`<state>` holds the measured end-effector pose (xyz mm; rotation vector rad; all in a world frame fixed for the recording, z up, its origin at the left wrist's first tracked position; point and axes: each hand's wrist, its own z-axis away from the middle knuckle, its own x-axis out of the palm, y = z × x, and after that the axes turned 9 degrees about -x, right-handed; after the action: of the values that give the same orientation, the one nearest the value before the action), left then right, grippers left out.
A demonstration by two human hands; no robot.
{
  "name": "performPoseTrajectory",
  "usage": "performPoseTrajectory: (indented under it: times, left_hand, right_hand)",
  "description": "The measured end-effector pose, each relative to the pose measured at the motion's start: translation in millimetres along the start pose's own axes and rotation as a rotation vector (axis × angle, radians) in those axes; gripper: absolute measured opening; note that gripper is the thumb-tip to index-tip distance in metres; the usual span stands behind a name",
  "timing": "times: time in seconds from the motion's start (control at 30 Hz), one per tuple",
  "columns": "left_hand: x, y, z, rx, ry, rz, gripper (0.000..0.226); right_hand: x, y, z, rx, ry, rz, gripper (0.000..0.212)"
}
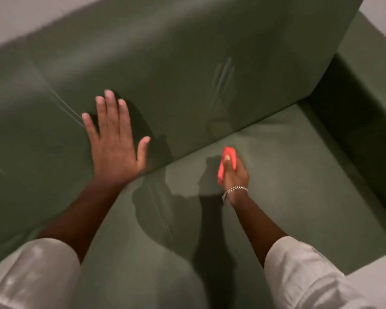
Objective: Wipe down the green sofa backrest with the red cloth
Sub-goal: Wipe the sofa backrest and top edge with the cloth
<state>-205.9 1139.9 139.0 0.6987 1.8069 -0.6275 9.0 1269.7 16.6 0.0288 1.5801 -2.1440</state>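
Note:
The green sofa backrest [187, 63] fills the upper half of the view, running from lower left to upper right. My left hand [114, 141] lies flat on the backrest with fingers spread, holding nothing. My right hand [235, 177], with a chain bracelet on the wrist, is closed around the bunched red cloth [226, 163]. It is low over the seat cushion [288, 186], just in front of the crease where seat and backrest meet. The cloth's tip points toward the backrest's base.
The sofa's right armrest [370, 103] rises at the right, boxing in the seat corner. A pale wall [20, 16] shows above the backrest at upper left. A white surface [379, 270] lies at lower right. White sleeves cover both upper arms.

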Motion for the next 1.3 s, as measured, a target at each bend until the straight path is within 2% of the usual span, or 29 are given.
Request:
performPoseTrajectory:
  times: [0.03, 0.1, 0.13, 0.23, 0.33, 0.47, 0.53, 0.6, 0.67, 0.7, 0.83, 0.9, 0.93, 1.0, 1.07, 1.2, 1.3]
  left_hand:
    - [-12, -5, -19, 0.022, 0.029, -0.025, 0.08]
    - [-31, -12, -50, 0.106, 0.057, -0.076, 0.08]
    - [-39, -14, -64, 0.149, 0.07, -0.101, 0.082]
    - [-56, -20, -106, 0.172, 0.108, -0.132, 0.084]
    - [-60, -18, -124, 0.151, 0.114, -0.114, 0.083]
    - [-51, -20, -122, 0.153, 0.095, -0.101, 0.083]
    - [-47, -18, -125, 0.162, 0.111, -0.112, 0.084]
    - [-45, -17, -125, 0.157, 0.12, -0.099, 0.084]
    - [-43, -16, -124, 0.152, 0.122, -0.094, 0.084]
    - [-42, -17, -124, 0.154, 0.121, -0.097, 0.084]
    - [-40, -18, -125, 0.168, 0.137, -0.117, 0.085]
    - [-40, -16, -125, 0.17, 0.129, -0.102, 0.084]
    - [-41, -16, -125, 0.163, 0.122, -0.091, 0.083]
    - [-49, -16, -124, 0.151, 0.097, -0.083, 0.082]
    - [-53, -13, -127, 0.15, 0.062, -0.091, 0.082]
    - [-74, -17, -124, 0.191, -0.034, -0.06, 0.083]
    - [-89, -47, -119, 0.244, -0.119, -0.066, 0.084]
  right_hand:
    - [8, -26, -10, 0.063, 0.046, -0.213, 0.038]
    - [28, -72, -27, 0.082, 0.111, -0.433, 0.034]
    - [39, -93, -33, 0.1, 0.142, -0.513, 0.039]
    - [64, -133, -44, 0.233, 0.21, -0.522, 0.06]
    - [73, -173, -47, 0.376, 0.257, -0.521, 0.068]
    - [78, -228, -68, 0.112, 0.499, -0.395, 0.066]
    - [72, -226, -83, 0.111, 0.624, -0.371, 0.061]
    - [68, -204, -80, 0.212, 0.633, -0.4, 0.058]
    - [72, -188, -64, 0.326, 0.547, -0.468, 0.058]
    - [77, -190, -58, 0.325, 0.527, -0.474, 0.058]
    - [84, -241, -73, -0.047, 0.658, -0.256, 0.061]
    - [71, -243, -95, -0.088, 0.745, -0.235, 0.06]
    - [64, -237, -102, -0.03, 0.762, -0.274, 0.06]
    - [57, -215, -102, 0.163, 0.717, -0.391, 0.059]
    - [67, -200, -83, 0.273, 0.591, -0.42, 0.061]
    - [114, -208, -13, 0.127, 0.353, -0.353, 0.069]
    - [132, -236, 11, -0.109, 0.325, -0.214, 0.076]
